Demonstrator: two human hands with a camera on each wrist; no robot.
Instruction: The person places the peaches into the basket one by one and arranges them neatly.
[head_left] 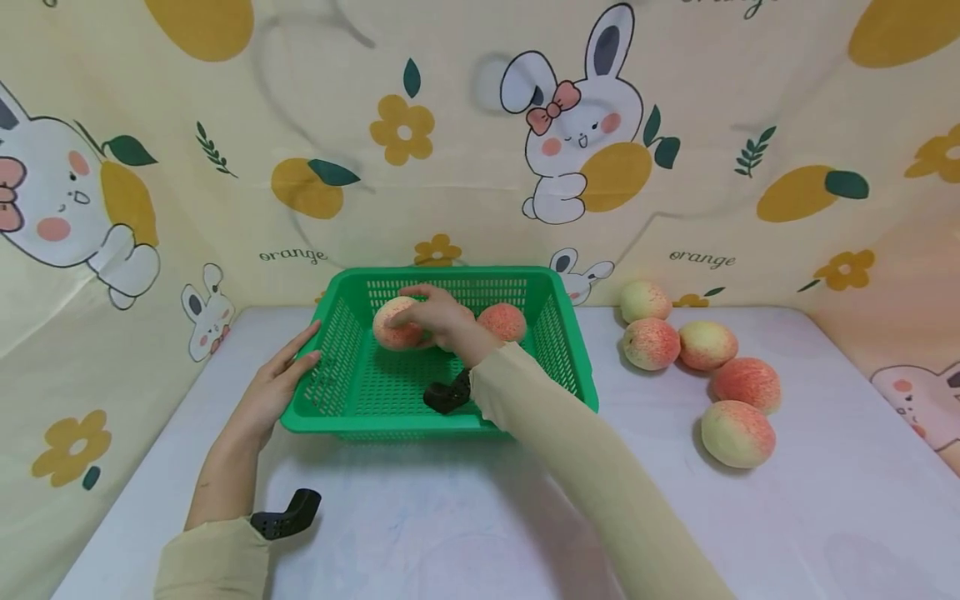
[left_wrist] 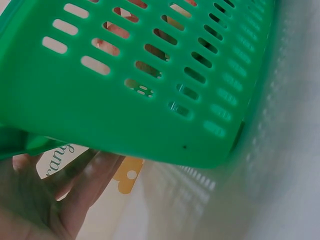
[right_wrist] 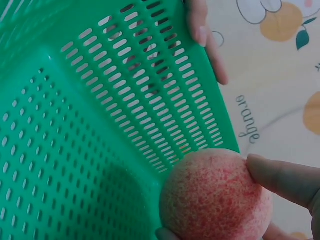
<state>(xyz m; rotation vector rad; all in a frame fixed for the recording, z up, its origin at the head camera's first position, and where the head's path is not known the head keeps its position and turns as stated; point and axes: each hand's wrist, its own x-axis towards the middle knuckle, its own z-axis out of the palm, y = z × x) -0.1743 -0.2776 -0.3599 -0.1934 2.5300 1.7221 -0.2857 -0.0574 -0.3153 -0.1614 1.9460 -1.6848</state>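
Observation:
A green plastic basket [head_left: 420,423] with slotted walls stands on the table. My left hand [head_left: 272,385] grips its left rim, with the thumb at the rim and the fingers along the outside, as the left wrist view also shows. Over the left part of the basket my right hand [head_left: 444,321] holds a yellow and pink peach [head_left: 395,325] between thumb and fingers. The right wrist view shows that peach [right_wrist: 212,197] close, near the basket's slotted side wall. A redder peach [head_left: 502,322] lies in the basket at the back right. Another beside it is mostly hidden behind my right hand.
Right of the basket, several peaches lie on the white table [head_left: 840,500], among them a pale one [head_left: 643,301] at the back and a yellow and pink one [head_left: 738,434] nearest the front. A patterned cloth [head_left: 450,100] with rabbits and oranges hangs behind the table.

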